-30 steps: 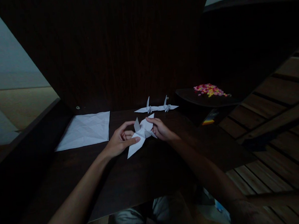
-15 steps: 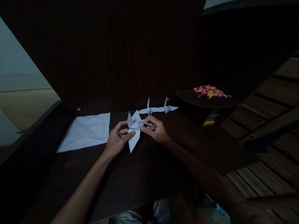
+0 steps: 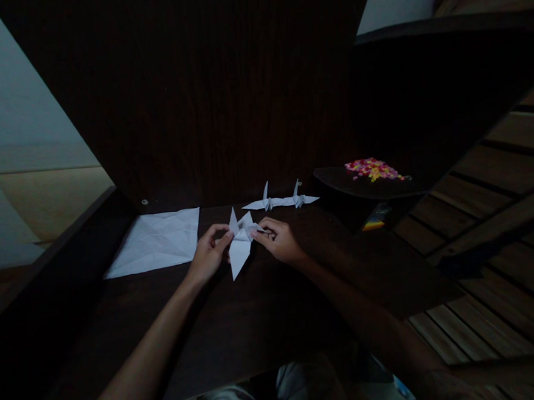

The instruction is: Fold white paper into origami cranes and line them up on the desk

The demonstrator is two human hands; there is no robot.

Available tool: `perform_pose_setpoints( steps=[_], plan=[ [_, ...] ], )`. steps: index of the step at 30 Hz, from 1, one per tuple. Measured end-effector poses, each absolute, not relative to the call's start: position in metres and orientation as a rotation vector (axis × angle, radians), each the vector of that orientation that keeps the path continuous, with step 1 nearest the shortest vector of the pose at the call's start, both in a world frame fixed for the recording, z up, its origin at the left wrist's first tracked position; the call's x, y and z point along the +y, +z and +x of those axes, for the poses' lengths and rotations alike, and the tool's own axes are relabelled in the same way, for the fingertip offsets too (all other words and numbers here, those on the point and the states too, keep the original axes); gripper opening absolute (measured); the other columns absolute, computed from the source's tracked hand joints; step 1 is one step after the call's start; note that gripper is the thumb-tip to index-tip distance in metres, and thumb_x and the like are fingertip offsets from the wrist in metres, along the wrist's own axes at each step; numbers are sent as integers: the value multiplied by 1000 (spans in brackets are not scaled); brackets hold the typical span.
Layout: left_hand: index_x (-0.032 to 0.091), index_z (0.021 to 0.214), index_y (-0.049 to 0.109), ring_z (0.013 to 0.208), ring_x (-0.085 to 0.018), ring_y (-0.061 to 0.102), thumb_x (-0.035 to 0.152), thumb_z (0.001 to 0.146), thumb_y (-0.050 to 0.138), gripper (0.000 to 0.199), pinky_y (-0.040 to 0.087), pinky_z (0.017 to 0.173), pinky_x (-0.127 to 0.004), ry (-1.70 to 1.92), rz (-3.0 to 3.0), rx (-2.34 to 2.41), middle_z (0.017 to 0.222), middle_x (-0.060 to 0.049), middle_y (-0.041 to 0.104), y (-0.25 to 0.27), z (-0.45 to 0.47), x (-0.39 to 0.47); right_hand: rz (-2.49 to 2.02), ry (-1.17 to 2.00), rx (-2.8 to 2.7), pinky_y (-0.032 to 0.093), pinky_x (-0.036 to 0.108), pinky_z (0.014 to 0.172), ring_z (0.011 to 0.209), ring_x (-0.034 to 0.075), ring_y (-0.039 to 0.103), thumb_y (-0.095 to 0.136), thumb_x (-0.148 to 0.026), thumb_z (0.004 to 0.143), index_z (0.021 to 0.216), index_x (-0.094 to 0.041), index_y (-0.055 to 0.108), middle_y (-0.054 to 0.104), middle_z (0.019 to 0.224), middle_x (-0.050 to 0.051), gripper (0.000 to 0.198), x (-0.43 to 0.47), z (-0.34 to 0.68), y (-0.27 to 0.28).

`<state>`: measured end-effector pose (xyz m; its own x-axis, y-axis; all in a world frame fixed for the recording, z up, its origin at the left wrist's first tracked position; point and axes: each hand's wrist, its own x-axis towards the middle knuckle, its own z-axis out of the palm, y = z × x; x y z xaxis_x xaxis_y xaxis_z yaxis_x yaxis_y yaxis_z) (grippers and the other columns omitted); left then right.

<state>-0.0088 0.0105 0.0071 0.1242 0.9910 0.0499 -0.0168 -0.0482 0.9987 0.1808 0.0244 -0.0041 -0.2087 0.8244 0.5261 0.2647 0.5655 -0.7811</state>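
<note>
A white folded paper crane (image 3: 240, 256) is held between both hands above the dark tabletop, one broad pointed flap aimed toward me. My left hand (image 3: 210, 251) pinches its left side, the thumb near the upright point. On the other side, my right hand (image 3: 276, 239) grips the crane's right edge between thumb and fingers. Just beyond the hands, two more white paper cranes, a left one (image 3: 267, 203) and a right one (image 3: 299, 201), stand in a row by the back panel with their wing tips meeting.
A creased white paper sheet (image 3: 160, 241) lies at the left. Small pink, red and yellow pieces (image 3: 374, 169) are heaped on a rounded dark shelf (image 3: 339, 180) at the right. Below that shelf is a rainbow-striped item (image 3: 373, 224). A raised board (image 3: 47, 258) borders the table's left.
My left thumb has shifted from the crane's near flap up to its left side. The near flap now shows broader. The whole view has tilted slightly, so things sit a little lower.
</note>
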Motion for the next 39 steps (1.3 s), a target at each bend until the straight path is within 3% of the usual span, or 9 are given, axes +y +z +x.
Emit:
perform_pose_setpoints(
  steps=[8, 19, 30, 39],
  plan=[
    [18, 102, 54, 47, -14, 59, 42, 76, 64, 37, 49, 46, -26, 1149, 1369, 1090, 59, 3, 59, 5, -14, 13, -946, 482, -1849, 31, 26, 58, 60, 12, 41, 57, -33, 86, 74, -18, 60, 51, 68, 0, 19, 23, 181, -5],
    [17, 93, 63, 46, -11, 48, 43, 81, 59, 29, 36, 43, -21, 1125, 1702, 1127, 55, 3, 53, 3, -20, 9, -916, 492, -2049, 34, 24, 57, 62, 11, 46, 58, -34, 85, 80, -17, 63, 54, 74, 1, 19, 19, 189, 5],
    [19, 99, 60, 44, -9, 43, 45, 83, 56, 30, 32, 40, -17, 1099, 1688, 1108, 52, 6, 47, -2, -14, 9, -987, 133, -2212, 32, 24, 58, 62, 11, 45, 49, -28, 91, 71, -17, 52, 52, 72, 1, 23, 1, 202, 0],
    [20, 103, 55, 39, -9, 42, 48, 82, 55, 35, 32, 36, -17, 1154, 1603, 1175, 50, 9, 43, 1, -13, 7, -1383, -185, -1920, 31, 25, 59, 59, 12, 45, 47, -30, 90, 64, -18, 50, 52, 66, 1, 30, -7, 246, 2]
  ],
)
